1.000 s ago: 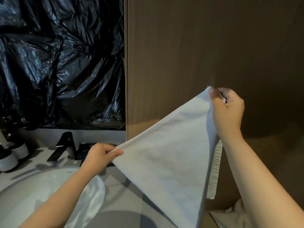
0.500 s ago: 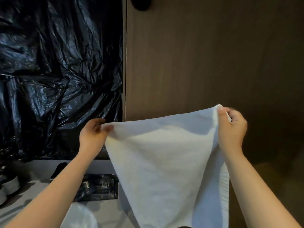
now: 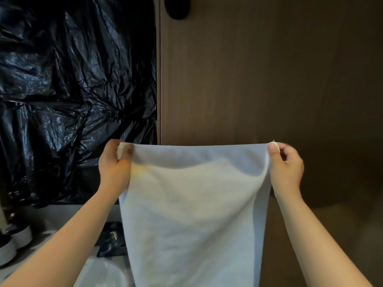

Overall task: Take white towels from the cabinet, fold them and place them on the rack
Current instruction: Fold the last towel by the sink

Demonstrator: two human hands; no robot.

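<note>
The single view looks out from the person's head, facing forward and a little down, close to a brown cabinet door. The left hand and right hand reach in from the bottom edge, and black plastic sheeting fills the left side.

Towel hanging between left hand and right hand, cabinet door behind it — plastic sheeting to the left, worktop below the sheeting.

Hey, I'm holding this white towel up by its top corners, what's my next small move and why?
Probably bring the left hand and right hand together so the corners meet, folding the towel in half. Each hand pinches a top corner, the top edge is level and the towel hangs flat, unfolded.
</note>
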